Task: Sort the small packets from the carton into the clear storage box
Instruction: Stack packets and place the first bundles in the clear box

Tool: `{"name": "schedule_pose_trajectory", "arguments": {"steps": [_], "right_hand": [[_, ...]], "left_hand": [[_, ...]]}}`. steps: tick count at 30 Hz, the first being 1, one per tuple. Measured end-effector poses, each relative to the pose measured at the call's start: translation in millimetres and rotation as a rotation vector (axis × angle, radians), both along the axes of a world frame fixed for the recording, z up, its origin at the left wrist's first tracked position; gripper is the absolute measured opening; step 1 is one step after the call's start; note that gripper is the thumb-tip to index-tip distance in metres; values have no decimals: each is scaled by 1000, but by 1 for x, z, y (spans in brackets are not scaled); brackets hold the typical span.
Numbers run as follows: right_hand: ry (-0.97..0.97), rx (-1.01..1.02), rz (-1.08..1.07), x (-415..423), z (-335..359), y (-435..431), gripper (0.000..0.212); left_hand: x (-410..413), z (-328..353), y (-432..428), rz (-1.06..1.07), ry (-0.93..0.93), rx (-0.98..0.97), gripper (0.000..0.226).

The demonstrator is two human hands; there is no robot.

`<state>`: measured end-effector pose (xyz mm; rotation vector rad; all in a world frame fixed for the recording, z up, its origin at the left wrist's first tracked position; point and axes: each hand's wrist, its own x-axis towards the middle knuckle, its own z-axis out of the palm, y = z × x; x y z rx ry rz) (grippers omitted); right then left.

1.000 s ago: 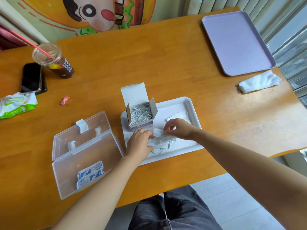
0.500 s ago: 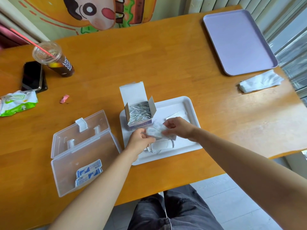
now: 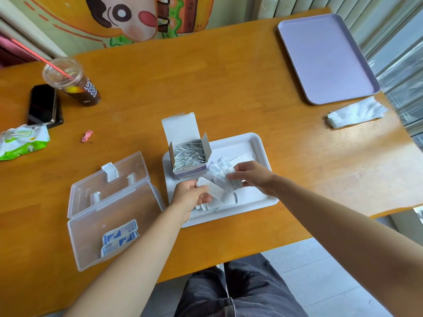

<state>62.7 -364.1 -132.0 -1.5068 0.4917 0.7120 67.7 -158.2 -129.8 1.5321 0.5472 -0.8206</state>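
Table (image 3: 229, 88): is carrying everything. The box is sitting near its front edge, so a shove from the left forearm could be sliding it off.
Box (image 3: 91, 236): is lying open to the left of the tray, lid thrown back and apart from both hands. The carry across that gap is where packets are likeliest to be dropping.
Tray (image 3: 251, 143): is holding the carton and a few loose packets (image 3: 206, 207) under the left hand. These could be getting overlooked.
Carton (image 3: 180, 129): is standing upright at the tray's far-left corner, flap up and crammed with packets. The bundle is brushing close beside it, so a careless lift could be tipping it.
Right hand (image 3: 254, 177): is pinching the upper end of the bundle.
Left hand (image 3: 190, 195): is gripping the lower end, fingers curled round it.
Bundle (image 3: 217, 172): is hanging fanned out between both hands above the tray. It is unevenly squared, so slick packets could be slipping from the spread once one hand is letting go.
Stored packets (image 3: 120, 239): are lying flat in the box's near corner, printed side up. A bundle dropped in loosely could be scattering them.
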Motion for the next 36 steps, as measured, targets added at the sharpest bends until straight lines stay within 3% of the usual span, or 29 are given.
{"name": "schedule_pose_trajectory", "arguments": {"steps": [4, 8, 11, 15, 17, 21, 23, 25, 27, 29, 31, 34, 36], "right_hand": [[95, 64, 130, -1, 2, 3, 5], [201, 167, 91, 1, 3, 8, 27], [183, 164, 81, 3, 6, 9, 20], [107, 69, 156, 6, 10, 9, 3], [37, -51, 136, 6, 11, 6, 14], [-50, -312, 160, 3, 10, -10, 17], [-77, -326, 70, 0, 10, -19, 18], [-121, -288, -28, -1, 14, -26, 20], [-143, -234, 20, -2, 20, -29, 19], [-141, -214, 221, -2, 26, -22, 18], [-153, -224, 368, -4, 25, -12, 18], [-164, -231, 331, -2, 19, -12, 14], [-267, -394, 292, 2, 9, -21, 18]], "left_hand": [[3, 2, -2, -49, -71, 3, 22], [5, 3, -5, -99, -108, 41, 28], [6, 1, -4, -110, -107, 47, 31], [6, 2, -1, -193, -136, 39, 30], [5, 4, -1, -256, -156, 48, 31], [4, 0, 2, -497, -231, 304, 33], [3, -1, 0, -601, -376, 497, 30], [2, 8, -5, -571, -473, 589, 20], [2, 12, -13, -505, -444, 483, 18], [1, 18, -23, -421, -306, 269, 47], [2, 18, -29, -369, -249, 215, 60], [2, 10, -26, -339, -253, 238, 32], [3, 5, -17, -327, -238, 250, 14]]}}
